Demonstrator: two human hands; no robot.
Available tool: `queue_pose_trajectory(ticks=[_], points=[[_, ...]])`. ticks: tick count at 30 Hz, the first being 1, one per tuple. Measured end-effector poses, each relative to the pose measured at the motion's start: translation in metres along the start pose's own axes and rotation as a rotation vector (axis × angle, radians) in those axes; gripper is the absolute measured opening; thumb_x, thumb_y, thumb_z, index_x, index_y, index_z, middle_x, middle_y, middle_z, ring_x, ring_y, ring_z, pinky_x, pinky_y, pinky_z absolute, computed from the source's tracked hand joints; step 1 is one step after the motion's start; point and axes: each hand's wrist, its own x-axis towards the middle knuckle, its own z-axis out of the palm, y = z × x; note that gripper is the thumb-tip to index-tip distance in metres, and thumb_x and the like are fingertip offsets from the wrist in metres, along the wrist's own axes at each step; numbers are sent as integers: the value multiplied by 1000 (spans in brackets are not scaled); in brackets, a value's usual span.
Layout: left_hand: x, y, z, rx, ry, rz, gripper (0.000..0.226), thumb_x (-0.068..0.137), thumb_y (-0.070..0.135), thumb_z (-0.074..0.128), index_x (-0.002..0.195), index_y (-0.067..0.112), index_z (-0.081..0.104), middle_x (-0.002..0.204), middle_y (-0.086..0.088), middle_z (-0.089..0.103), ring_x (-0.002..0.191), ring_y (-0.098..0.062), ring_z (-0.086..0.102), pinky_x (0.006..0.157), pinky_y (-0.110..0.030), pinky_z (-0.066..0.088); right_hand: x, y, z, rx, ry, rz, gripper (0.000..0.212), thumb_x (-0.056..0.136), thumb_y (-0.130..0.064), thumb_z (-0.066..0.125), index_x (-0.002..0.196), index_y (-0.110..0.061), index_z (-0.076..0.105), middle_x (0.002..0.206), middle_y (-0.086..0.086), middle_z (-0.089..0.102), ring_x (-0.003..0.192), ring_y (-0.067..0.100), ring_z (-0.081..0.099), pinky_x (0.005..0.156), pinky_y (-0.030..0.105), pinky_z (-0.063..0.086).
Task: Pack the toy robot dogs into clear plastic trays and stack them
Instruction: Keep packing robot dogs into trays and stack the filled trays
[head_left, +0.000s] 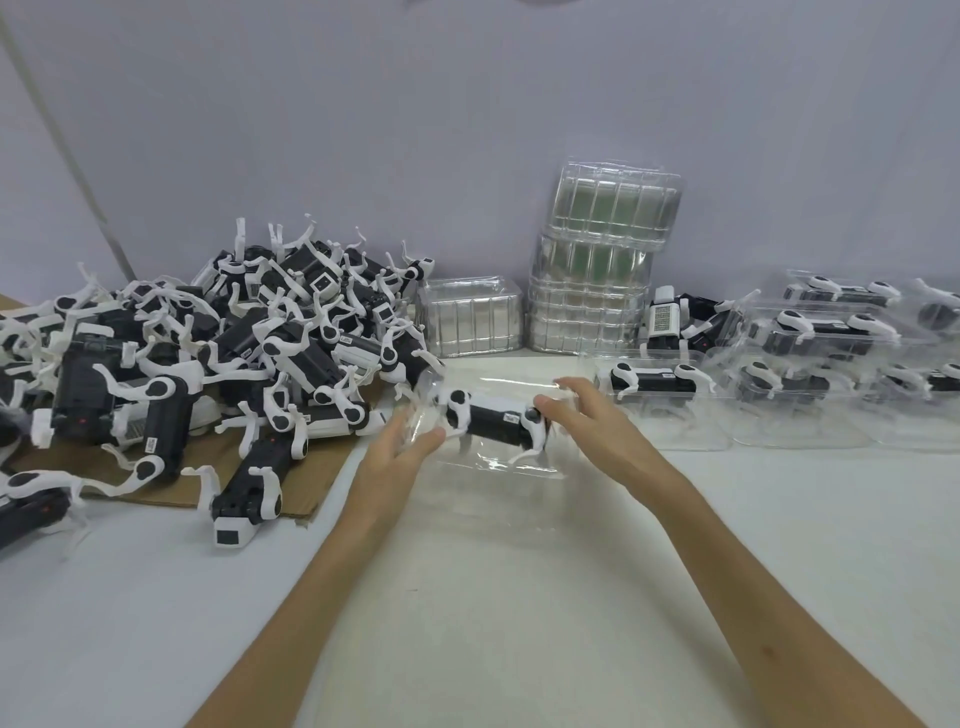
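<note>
Clear plastic tray (498, 460): steadied at both ends for seating.
Black-white toy robot dog (493, 415): laid lengthwise inside.
L hand (408, 447): pinched on tray end.
R hand (576, 410): pinched on opp. end.

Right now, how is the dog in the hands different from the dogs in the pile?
The held dog lies alone in a clear tray; the pile dogs are heaped loose on cardboard. The held dog lies level; the pile dogs point everywhere. Both are black and white.
</note>
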Motion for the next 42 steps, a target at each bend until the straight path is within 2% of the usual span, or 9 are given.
queue_pose_trajectory(ticks=[5, 7, 12, 17, 24, 29, 34, 37, 42], points=[[0, 3, -8, -100, -22, 38, 65, 94, 33, 63, 151, 39, 34, 124, 12, 56, 111, -9, 60, 78, -22, 45, -2, 1, -1, 187, -119, -122, 81, 85, -48, 72, 151, -46, 26, 160, -19, 25, 107, -18, 47, 109, 42, 42], [1, 1, -9, -134, -23, 30, 65, 93, 32, 65, 151, 38, 35, 122, 12, 57, 107, -9, 61, 84, -33, 50, -2, 2, 1, 208, -128, -145, 87, 81, -49, 75, 152, -48, 24, 158, -21, 24, 100, -25, 49, 100, 35, 48], [2, 1, -10, -164, -46, 25, 78, 77, 35, 79, 144, 40, 40, 126, 3, 60, 103, -9, 65, 85, -38, 53, -1, 5, 11, 399, -25, -146, 88, 65, -45, 84, 141, -47, 39, 151, -16, 37, 125, 15, 53, 99, 36, 47], [6, -5, -8, -178, 3, 50, 75, 84, 10, 76, 145, 29, 36, 131, -2, 60, 102, -18, 61, 76, -26, 48, 3, 8, 24, 568, 63, -118, 64, 74, -19, 86, 121, -45, 52, 134, -11, 55, 116, 12, 62, 92, 30, 51], [9, -8, -7, -224, 4, 24, 106, 55, 23, 86, 148, 28, 34, 120, 0, 56, 116, -17, 56, 88, -28, 44, 3, 6, 22, 503, 57, -165, 66, 78, -20, 83, 124, -55, 51, 140, -15, 48, 121, 9, 57, 83, 20, 44], [10, -10, -8, -240, 18, -4, 106, 51, 42, 89, 143, 31, 39, 125, -6, 56, 114, -19, 58, 101, -37, 45, 0, 3, 21, 309, 45, -205, 73, 84, -25, 79, 144, -41, 41, 133, -35, 41, 130, 8, 45, 96, 22, 39], [14, -17, 0, -159, 267, -9, 87, 75, 21, 86, 146, 24, 36, 129, -7, 47, 110, -23, 56, 98, -42, 49, -13, -8, 34, -210, 480, -558, 54, 82, -10, 72, 132, -21, 54, 126, -5, 53, 116, 12, 49, 104, 33, 33], [13, -20, 6, -104, 403, 70, 88, 77, 25, 85, 148, 21, 32, 133, -3, 39, 116, -18, 48, 96, -30, 40, -20, -14, 45, -440, 244, -612, 40, 85, -11, 59, 121, -31, 65, 118, -9, 63, 115, 17, 53, 107, 34, 19], [8, -22, 10, -18, 446, 183, 85, 81, 32, 81, 148, 20, 30, 128, -3, 38, 108, -11, 48, 85, -19, 41, -28, -8, 71, -831, 35, -541, 63, 88, -21, 53, 145, -44, 39, 157, 5, 34, 146, 24, 21, 115, 46, -12]])
